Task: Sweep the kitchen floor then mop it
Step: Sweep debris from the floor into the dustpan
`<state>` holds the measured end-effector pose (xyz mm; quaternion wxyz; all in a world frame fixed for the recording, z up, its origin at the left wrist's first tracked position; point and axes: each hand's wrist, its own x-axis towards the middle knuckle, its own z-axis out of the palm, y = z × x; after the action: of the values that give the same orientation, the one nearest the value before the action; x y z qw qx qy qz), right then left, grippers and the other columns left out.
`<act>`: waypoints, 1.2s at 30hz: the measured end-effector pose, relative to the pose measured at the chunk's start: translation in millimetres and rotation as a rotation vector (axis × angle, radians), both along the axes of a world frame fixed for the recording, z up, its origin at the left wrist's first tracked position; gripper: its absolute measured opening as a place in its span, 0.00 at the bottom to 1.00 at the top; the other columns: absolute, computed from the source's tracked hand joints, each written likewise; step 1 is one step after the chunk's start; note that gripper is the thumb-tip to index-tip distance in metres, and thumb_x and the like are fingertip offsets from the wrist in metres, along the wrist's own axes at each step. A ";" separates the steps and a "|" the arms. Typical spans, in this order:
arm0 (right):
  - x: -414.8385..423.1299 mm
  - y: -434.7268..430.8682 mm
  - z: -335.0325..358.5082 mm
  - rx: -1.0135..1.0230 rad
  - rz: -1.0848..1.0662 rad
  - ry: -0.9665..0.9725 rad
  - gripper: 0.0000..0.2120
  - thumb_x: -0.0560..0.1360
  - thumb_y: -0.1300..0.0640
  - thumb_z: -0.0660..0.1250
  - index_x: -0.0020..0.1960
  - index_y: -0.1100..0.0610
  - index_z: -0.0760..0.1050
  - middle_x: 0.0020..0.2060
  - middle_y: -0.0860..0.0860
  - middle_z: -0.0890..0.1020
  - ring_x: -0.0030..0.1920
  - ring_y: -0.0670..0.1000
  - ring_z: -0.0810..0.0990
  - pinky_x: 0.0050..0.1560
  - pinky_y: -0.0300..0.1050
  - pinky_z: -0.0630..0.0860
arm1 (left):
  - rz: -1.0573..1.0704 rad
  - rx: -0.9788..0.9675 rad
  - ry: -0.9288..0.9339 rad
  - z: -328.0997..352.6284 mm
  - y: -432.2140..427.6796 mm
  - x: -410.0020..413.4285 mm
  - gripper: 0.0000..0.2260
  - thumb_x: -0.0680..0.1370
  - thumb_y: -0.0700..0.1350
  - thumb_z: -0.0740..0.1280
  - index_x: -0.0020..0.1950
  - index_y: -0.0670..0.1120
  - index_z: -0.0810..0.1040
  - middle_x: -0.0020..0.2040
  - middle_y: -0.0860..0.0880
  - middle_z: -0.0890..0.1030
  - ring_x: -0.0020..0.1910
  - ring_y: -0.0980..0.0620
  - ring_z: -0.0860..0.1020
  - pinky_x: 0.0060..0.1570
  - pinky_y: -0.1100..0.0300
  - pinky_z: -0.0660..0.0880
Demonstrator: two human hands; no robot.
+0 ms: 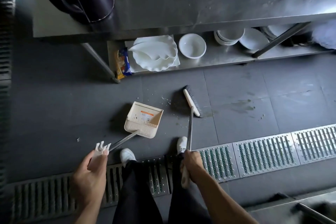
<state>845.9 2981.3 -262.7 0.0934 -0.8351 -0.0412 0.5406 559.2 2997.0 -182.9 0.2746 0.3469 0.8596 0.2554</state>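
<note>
**Broom and dustpan down on the dark tile floor**

Seen from above, standing on dark grey floor tiles (236, 96) astride a long slotted metal drain grate (263, 152). Two white shoes (127, 155) below black trousers (138, 192), toes toward a stainless steel desk (181, 2).

Left hand (91, 174): grip clenched around the white plastic handle end (100, 152) of a cream long-handled dustpan (143, 119). Thin metal shaft slanting down and forward to the pan. Pan resting on the floor, open mouth turned away toward the desk, comb teeth along its near edge, an orange-and-white label inside.

Right hand (192, 164): grip clenched on the pale handle of a broom (191, 102) with a cream head and dark bristles. Metal shaft running forward from the hand, passing beside the right shoe. Head lying on the tiles just right of the dustpan, apart from it, angled across the floor.

Small pale crumbs (163, 99) scattered on the tiles between the broom head and the pan's mouth; more specks to the right, near a smeared patch (243, 107).

Under the desk, a low steel shelf (218, 60): scalloped white plates (156, 54) at its left end, a colourful packet (124, 63) just beside them, then a white bowl (192, 46), then stacked white bowls (229, 37) farther right.
</note>
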 end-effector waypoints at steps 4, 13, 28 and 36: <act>-100.3 -3.9 23.8 0.029 0.025 0.105 0.11 0.83 0.53 0.58 0.48 0.58 0.75 0.43 0.56 0.79 0.42 0.55 0.77 0.41 0.42 0.75 | -0.061 -0.029 0.000 -0.5 6.3 -49.0 0.21 0.72 0.64 0.71 0.56 0.51 0.85 0.38 0.47 0.82 0.40 0.41 0.80 0.43 0.49 0.76; -178.8 -8.6 48.5 0.136 -0.140 -0.019 0.15 0.76 0.59 0.58 0.32 0.61 0.73 0.22 0.54 0.76 0.19 0.53 0.73 0.23 0.42 0.70 | -0.259 -0.022 0.036 -7.5 21.8 -131.3 0.15 0.75 0.59 0.73 0.55 0.52 0.84 0.43 0.50 0.85 0.42 0.43 0.81 0.42 0.50 0.77; -175.8 -11.0 32.8 0.042 -0.430 -0.077 0.15 0.75 0.59 0.60 0.36 0.66 0.77 0.26 0.59 0.79 0.24 0.56 0.77 0.26 0.46 0.74 | -0.215 0.033 0.039 -24.8 29.1 -165.8 0.17 0.74 0.60 0.71 0.54 0.49 0.84 0.42 0.48 0.84 0.41 0.43 0.80 0.42 0.49 0.78; -225.6 29.3 23.9 0.137 -0.221 0.059 0.16 0.71 0.56 0.58 0.39 0.68 0.77 0.22 0.56 0.78 0.24 0.56 0.77 0.33 0.56 0.79 | -0.208 -0.013 0.044 -23.4 15.7 -166.6 0.13 0.75 0.54 0.75 0.54 0.48 0.85 0.42 0.45 0.85 0.40 0.40 0.81 0.42 0.48 0.77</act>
<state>620.4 3010.6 -238.7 0.2102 -0.8100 0.0171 0.5472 392.6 3012.7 -206.3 0.2828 0.4382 0.8264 0.2123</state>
